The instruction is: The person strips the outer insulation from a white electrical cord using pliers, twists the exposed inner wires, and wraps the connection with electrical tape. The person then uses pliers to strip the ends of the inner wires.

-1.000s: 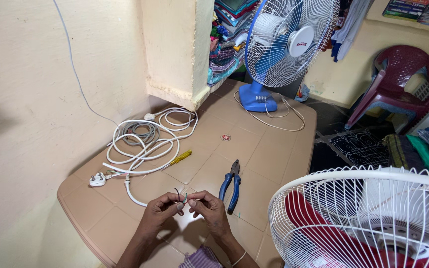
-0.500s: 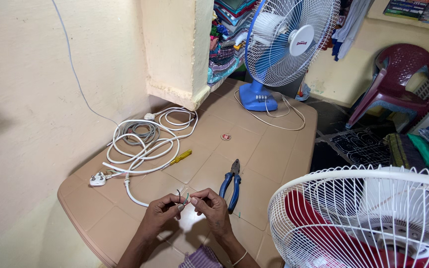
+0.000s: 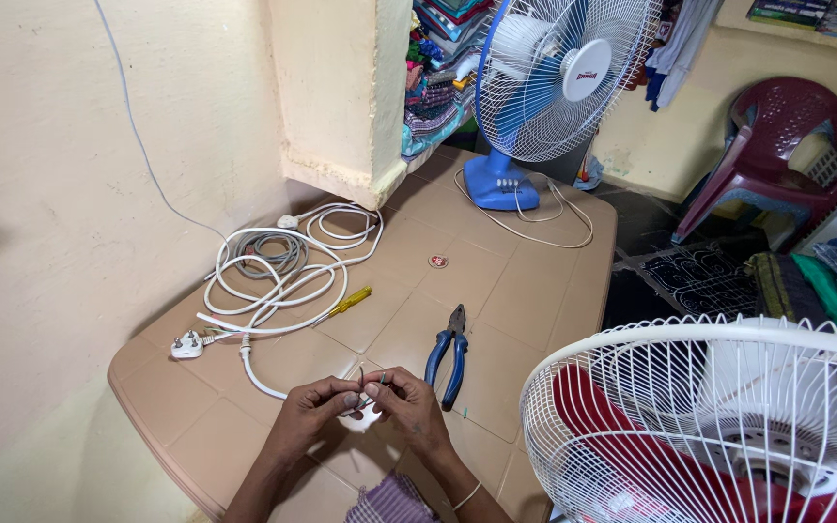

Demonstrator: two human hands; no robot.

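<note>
My left hand (image 3: 310, 412) and my right hand (image 3: 407, 407) meet at the near edge of a tan plastic table (image 3: 506, 291). Both pinch the thin bare wire ends (image 3: 364, 389) of a white cable (image 3: 254, 373) between fingertips. The cable runs left from my hands to a loose coil of white and grey cable (image 3: 278, 261) with a white plug (image 3: 188, 344) at its end. Blue-handled pliers (image 3: 449, 353) lie just right of my right hand. A yellow-handled screwdriver (image 3: 349, 303) rests beside the coil.
A blue table fan (image 3: 554, 82) stands at the table's far end with its cord looped beside it. A white fan grille with red blades (image 3: 719, 426) fills the near right. A small round red cap (image 3: 438, 261) lies mid-table. A maroon plastic chair (image 3: 777, 145) stands at the right.
My hands stay together at the wire ends; the fingers have shifted slightly. Nothing else on the table has moved.
</note>
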